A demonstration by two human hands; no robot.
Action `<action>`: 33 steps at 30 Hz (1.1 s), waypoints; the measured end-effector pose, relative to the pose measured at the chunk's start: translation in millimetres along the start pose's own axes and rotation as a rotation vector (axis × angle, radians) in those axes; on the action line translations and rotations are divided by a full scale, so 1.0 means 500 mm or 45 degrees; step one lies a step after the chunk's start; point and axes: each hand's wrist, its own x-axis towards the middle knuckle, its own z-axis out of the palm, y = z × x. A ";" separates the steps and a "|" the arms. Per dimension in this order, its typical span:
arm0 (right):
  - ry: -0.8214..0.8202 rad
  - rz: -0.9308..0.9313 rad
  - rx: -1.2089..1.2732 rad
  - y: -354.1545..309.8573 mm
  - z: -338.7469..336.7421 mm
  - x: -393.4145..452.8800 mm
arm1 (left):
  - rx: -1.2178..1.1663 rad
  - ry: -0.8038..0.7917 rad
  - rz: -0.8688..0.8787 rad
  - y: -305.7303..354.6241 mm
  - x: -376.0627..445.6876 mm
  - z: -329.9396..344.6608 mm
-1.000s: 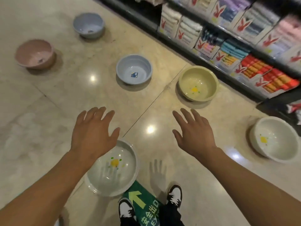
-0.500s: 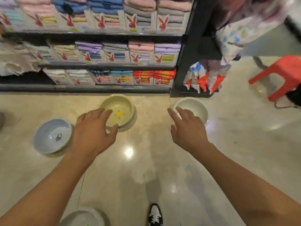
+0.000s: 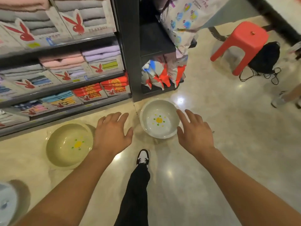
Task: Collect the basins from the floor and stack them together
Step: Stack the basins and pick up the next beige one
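Observation:
A white basin [image 3: 158, 119] with a yellow flower print stands on the floor by the foot of a black shelf post. My right hand [image 3: 194, 133] hovers open over its right rim, and my left hand [image 3: 112, 132] is spread open just left of it. Neither hand holds anything. A yellow-green basin [image 3: 69, 145] with the same print sits to the left, partly behind my left wrist. The edge of a pale blue basin [image 3: 6, 204] shows at the bottom left corner.
Shelves of boxed towels [image 3: 61, 66] run along the left. A black shelf post [image 3: 128, 51] with hanging packets stands ahead. A red stool [image 3: 242, 44] and black bag [image 3: 265, 57] with cords sit at the right. Another person's feet [image 3: 285, 98] show at the far right. My shoe [image 3: 143, 158] steps forward.
The view has swung right and closer: the white basin now lies right between my hands. Both open hands have lowered towards it, and the other basins slid out to the left.

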 end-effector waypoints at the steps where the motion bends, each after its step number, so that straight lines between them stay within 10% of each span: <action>1: -0.012 0.033 0.012 0.012 0.022 0.044 | -0.001 -0.030 0.015 -0.001 0.054 0.027; 23: -0.359 0.485 0.159 0.343 0.846 0.592 | -0.178 -0.400 -0.282 -0.011 0.620 0.891; 33: -0.435 0.583 0.432 0.378 0.948 0.648 | -0.469 -0.371 -0.652 -0.007 0.648 1.016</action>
